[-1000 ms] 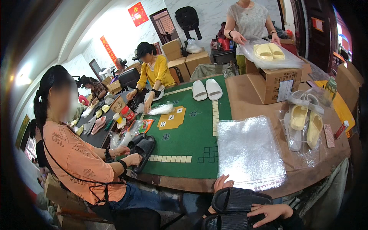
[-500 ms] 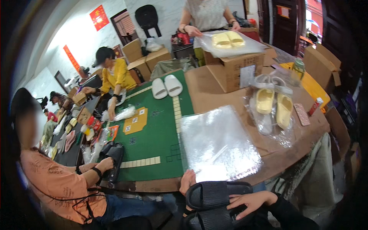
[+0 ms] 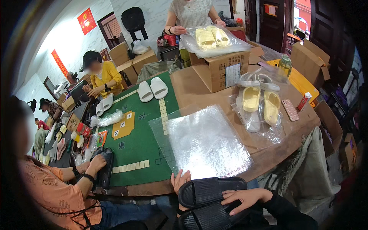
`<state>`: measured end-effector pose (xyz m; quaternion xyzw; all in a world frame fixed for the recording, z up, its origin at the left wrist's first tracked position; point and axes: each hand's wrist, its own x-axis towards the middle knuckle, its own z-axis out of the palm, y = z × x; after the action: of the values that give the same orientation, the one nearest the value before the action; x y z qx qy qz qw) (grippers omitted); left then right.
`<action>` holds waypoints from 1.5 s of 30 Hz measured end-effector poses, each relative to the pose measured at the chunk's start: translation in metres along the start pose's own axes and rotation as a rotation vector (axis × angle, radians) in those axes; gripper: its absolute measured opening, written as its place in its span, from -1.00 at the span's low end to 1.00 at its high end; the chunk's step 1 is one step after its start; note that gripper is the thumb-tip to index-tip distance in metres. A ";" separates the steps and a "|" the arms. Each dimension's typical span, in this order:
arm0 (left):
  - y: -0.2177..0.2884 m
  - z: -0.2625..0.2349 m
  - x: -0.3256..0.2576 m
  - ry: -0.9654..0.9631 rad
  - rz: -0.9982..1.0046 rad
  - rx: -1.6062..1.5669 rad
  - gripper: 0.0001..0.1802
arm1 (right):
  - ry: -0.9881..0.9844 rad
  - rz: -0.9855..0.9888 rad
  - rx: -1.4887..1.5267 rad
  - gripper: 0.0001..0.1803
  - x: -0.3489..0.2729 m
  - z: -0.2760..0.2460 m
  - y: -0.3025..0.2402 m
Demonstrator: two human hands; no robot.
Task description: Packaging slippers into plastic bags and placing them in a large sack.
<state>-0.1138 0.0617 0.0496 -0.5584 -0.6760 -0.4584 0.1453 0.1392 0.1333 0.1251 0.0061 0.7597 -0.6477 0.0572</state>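
- A person looks down from head height at a pair of black ribbed slides, held stacked just below the near edge of a table covered in brown paper.
- The left hand is behind the upper slide, its fingers curled over the heel end and gripping it.
- The right hand lies on top between the two slides, fingers spread and bent, pressing them together.
- A stack of clear plastic bags lies flat on the table directly in front of the hands, touching neither.
- Judged from this, the step in hand is pairing the slides for bagging; the next move would call for freeing one hand to lift a bag's mouth.
- Further back, yellow slides lie already bagged, and white slides rest on a green mat.
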 end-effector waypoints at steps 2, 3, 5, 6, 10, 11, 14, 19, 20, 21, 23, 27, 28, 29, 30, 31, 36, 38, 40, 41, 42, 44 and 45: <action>-0.005 0.005 -0.005 0.042 -0.149 -0.156 -0.79 | -0.007 -0.007 -0.005 -0.29 0.001 -0.001 -0.002; -0.007 0.006 -0.006 0.040 -0.149 -0.159 -0.79 | 0.006 0.030 -0.014 -0.29 0.001 -0.002 -0.004; -0.011 0.006 -0.007 0.077 -0.106 -0.116 -0.78 | 0.022 0.068 -0.022 -0.28 -0.001 -0.003 -0.009; -0.006 0.001 -0.005 0.077 -0.109 -0.112 -0.78 | 0.048 0.099 -0.022 -0.28 -0.001 -0.004 -0.011; 0.014 -0.014 0.011 0.063 -0.219 -0.138 -0.72 | 0.188 0.184 -0.058 -0.28 0.000 -0.005 -0.015; 0.010 -0.011 0.009 0.081 -0.278 -0.185 -0.73 | 0.241 0.202 -0.127 -0.37 0.002 -0.005 -0.023; 0.008 -0.014 0.010 0.098 -0.333 -0.265 -0.77 | 0.373 0.179 -0.190 -0.42 0.001 -0.004 -0.006; 0.017 -0.026 0.014 0.059 -0.445 -0.446 -0.78 | 0.484 0.325 -0.054 -0.29 -0.003 -0.009 -0.005; 0.019 -0.029 0.014 0.055 -0.470 -0.463 -0.77 | 0.482 0.322 -0.055 -0.29 -0.002 -0.010 -0.007; 0.021 -0.030 0.015 0.042 -0.489 -0.467 -0.77 | 0.542 0.291 -0.052 -0.29 -0.003 -0.012 -0.012; 0.023 -0.029 0.014 0.033 -0.427 -0.429 -0.78 | 0.675 0.234 -0.117 -0.31 -0.005 -0.011 -0.009; 0.035 -0.029 0.019 -0.091 -0.310 -0.367 -0.76 | 0.730 0.259 -0.282 -0.38 -0.006 -0.016 -0.002; 0.038 -0.028 0.019 -0.180 -0.243 -0.305 -0.74 | 0.728 0.260 -0.280 -0.38 -0.004 -0.016 -0.001; 0.040 -0.024 0.016 -0.233 -0.211 -0.280 -0.72 | 0.741 0.246 -0.286 -0.39 -0.002 -0.016 0.001; 0.047 -0.026 0.017 -0.249 -0.192 -0.266 -0.72 | 0.758 0.224 -0.301 -0.40 -0.001 -0.014 -0.001; 0.055 -0.028 0.019 -0.270 -0.130 -0.218 -0.71 | 0.758 0.221 -0.305 -0.40 0.001 -0.013 -0.006; 0.070 -0.023 0.021 -0.325 -0.001 -0.191 -0.70 | 0.772 0.184 -0.455 -0.46 0.010 -0.017 0.014; 0.069 -0.022 0.020 -0.375 -0.001 -0.253 -0.70 | 0.776 0.215 -0.465 -0.48 0.013 -0.021 0.013; 0.073 -0.023 0.020 -0.393 0.022 -0.297 -0.70 | 0.780 0.246 -0.474 -0.49 0.015 -0.021 0.015; 0.075 -0.022 0.018 -0.398 0.020 -0.363 -0.68 | 0.824 0.258 -0.498 -0.49 0.016 -0.021 0.024; 0.075 -0.023 0.015 -0.397 0.012 -0.419 -0.67 | 0.857 0.261 -0.520 -0.49 0.021 -0.022 0.029; 0.071 -0.028 0.011 -0.458 0.059 -0.445 -0.67 | 0.879 0.216 -0.523 -0.49 0.030 -0.022 0.024; 0.067 -0.030 0.004 -0.483 0.058 -0.516 -0.68 | 0.906 0.218 -0.482 -0.49 0.034 -0.022 0.025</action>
<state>-0.0647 0.0376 0.0994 -0.6880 -0.5365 -0.4646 -0.1514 0.1061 0.1572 0.1005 0.3512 0.8308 -0.3772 -0.2102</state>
